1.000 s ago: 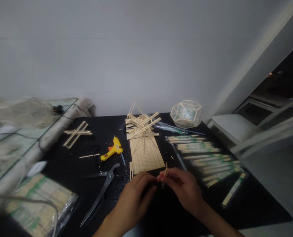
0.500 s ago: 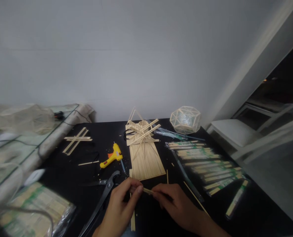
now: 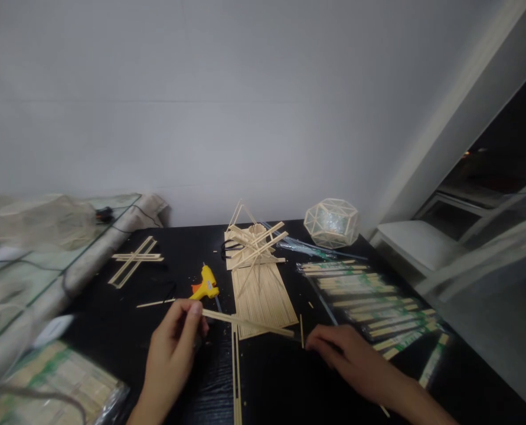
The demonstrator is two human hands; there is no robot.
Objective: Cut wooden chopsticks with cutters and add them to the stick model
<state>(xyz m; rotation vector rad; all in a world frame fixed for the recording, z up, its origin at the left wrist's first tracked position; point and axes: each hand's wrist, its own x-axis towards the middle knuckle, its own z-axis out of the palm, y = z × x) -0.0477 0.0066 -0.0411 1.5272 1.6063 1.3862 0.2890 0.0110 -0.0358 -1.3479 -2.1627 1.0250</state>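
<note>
My left hand (image 3: 174, 339) is closed on one end of a long bamboo chopstick (image 3: 249, 323), holding it level above the black table (image 3: 284, 383). The stick reaches right over the near edge of a flat mat of glued sticks (image 3: 263, 292). My right hand (image 3: 340, 354) rests low on the table to the right, fingers curled near a short upright stick (image 3: 301, 330); I cannot make out whether it holds anything. A pair of sticks (image 3: 236, 378) lies on the table between my hands. A yellow glue gun (image 3: 204, 285) lies just beyond my left hand.
A stick tower (image 3: 251, 239) stands behind the mat, a geometric stick ball (image 3: 331, 221) further right. Wrapped chopstick packets (image 3: 369, 298) fan out on the right. A crossed stick frame (image 3: 134, 258) lies at the left, a bag of chopsticks (image 3: 54, 383) at the near left corner.
My hands have drawn apart: the left moved left with the chopstick, the right moved right and down to the table. The scissors are now hidden behind my left hand.
</note>
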